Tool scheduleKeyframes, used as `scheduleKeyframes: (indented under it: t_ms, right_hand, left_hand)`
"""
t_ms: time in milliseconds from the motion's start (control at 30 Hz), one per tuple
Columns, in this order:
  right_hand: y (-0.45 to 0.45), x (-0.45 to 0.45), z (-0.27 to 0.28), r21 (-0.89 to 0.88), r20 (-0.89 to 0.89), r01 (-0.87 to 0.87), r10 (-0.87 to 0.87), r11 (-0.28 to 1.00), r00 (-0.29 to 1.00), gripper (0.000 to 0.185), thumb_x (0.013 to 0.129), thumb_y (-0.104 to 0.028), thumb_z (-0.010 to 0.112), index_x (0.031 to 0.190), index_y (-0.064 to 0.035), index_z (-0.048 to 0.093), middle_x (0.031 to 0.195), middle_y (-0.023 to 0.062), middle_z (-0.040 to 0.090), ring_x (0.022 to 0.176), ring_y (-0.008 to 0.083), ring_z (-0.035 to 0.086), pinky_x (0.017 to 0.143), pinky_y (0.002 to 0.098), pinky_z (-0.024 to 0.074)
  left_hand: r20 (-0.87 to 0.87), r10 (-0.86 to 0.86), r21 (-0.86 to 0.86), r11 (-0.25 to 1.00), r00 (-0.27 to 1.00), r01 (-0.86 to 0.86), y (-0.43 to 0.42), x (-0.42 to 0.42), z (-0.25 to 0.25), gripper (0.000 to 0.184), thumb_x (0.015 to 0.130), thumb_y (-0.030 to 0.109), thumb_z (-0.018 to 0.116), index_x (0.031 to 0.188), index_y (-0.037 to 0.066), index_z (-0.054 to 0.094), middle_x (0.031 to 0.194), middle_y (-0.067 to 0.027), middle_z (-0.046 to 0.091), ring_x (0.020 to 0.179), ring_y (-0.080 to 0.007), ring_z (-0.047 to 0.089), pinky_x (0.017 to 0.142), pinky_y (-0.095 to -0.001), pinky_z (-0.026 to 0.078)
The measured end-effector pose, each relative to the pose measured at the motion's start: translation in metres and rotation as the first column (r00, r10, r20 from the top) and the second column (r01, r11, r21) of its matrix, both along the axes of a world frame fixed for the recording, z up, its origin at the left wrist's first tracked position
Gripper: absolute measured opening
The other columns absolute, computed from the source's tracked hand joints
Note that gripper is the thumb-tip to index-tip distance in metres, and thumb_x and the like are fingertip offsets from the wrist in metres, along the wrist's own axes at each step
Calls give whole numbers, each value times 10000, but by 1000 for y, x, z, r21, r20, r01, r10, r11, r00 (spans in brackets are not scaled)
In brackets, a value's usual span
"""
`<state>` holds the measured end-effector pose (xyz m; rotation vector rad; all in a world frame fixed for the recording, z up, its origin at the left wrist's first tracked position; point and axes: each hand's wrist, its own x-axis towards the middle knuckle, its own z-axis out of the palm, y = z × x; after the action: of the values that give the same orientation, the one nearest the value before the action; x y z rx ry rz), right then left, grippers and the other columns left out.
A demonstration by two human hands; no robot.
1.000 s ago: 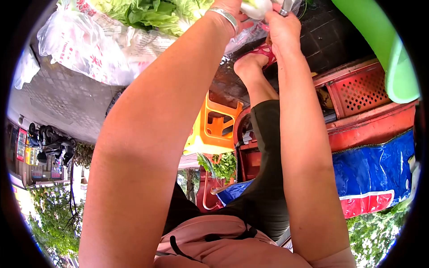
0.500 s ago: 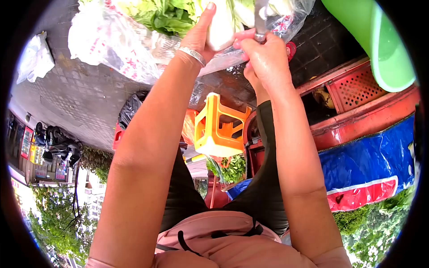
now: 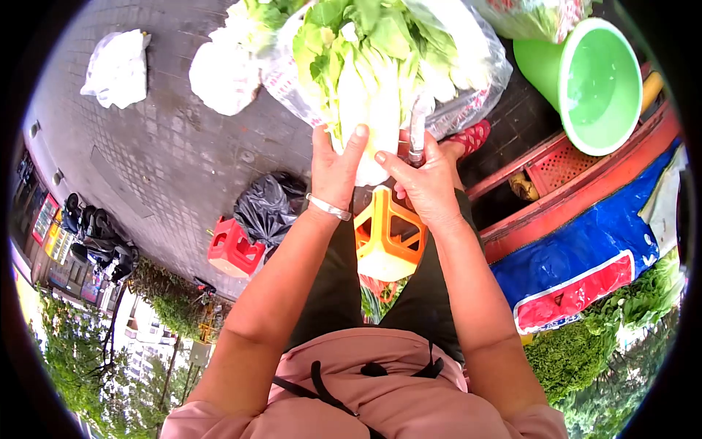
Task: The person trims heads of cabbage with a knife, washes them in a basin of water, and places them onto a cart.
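A long leafy cabbage [image 3: 365,102] with pale stems lies between my hands, its white base toward me. My left hand [image 3: 334,167], with a bracelet at the wrist, is closed around the left side of the base, thumb on top. In my right hand [image 3: 428,179] is a knife [image 3: 417,132], blade pointing away from me; the thumb of that hand is close to the stem. Behind the cabbage, more greens [image 3: 453,69] rest in an open clear plastic bag [image 3: 491,86]. The undersides of the fingers are partly hidden.
An orange stool [image 3: 387,256] stands between my legs. To the left are a black bag [image 3: 270,208], a red stool [image 3: 235,249] and white bags [image 3: 121,69]. On the right are a green bucket [image 3: 599,88], a red crate [image 3: 567,164] and a blue sheet [image 3: 563,256].
Both hands have come nearer to my body with the cabbage and the knife. The view has shifted, so the whole leafy top and the bucket's opening now show.
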<state>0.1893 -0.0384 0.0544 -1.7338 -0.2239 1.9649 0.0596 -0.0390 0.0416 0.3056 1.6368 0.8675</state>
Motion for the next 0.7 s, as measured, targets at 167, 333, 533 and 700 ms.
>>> scheduleKeyframes:
  t_ms: [167, 333, 533, 700]
  right_hand:
    - [34, -46, 29, 38, -61, 74, -72, 996, 996, 291, 816, -102, 706, 1016, -50, 500, 706, -2, 558, 475, 48, 469, 406, 210, 400]
    - [46, -89, 39, 147, 42, 212, -220, 966, 974, 253, 833, -55, 637, 1000, -39, 448, 713, 34, 559, 465, 75, 488, 383, 219, 394]
    - [72, -105, 70, 226, 218, 1, -52, 974, 975, 282, 800, -46, 659, 946, -6, 421, 710, 31, 556, 541, 66, 498, 470, 228, 422]
    - [153, -92, 82, 363, 520, -499, 273, 787, 809, 505, 767, -230, 753, 1032, 81, 456, 717, 52, 573, 630, 87, 545, 554, 240, 459]
  left_hand:
    - [453, 163, -154, 983, 877, -103, 33, -55, 12, 487, 853, 201, 708, 1252, 35, 485, 1117, -91, 619, 1005, -201, 621, 840, -346, 523]
    - [516, 412, -237, 911, 751, -337, 47, -76, 10, 481, 862, 310, 687, 1234, 66, 503, 1049, -74, 639, 884, -225, 652, 754, -380, 551]
    - [530, 536, -315, 844, 657, -434, 56, -87, -7, 479, 830, 259, 714, 1219, 73, 504, 1021, -79, 637, 870, -257, 654, 694, -385, 563]
    - [106, 403, -201, 904, 909, -377, 72, -93, 12, 498, 769, 32, 744, 1183, 9, 469, 1065, -143, 622, 951, -251, 644, 738, -393, 560]
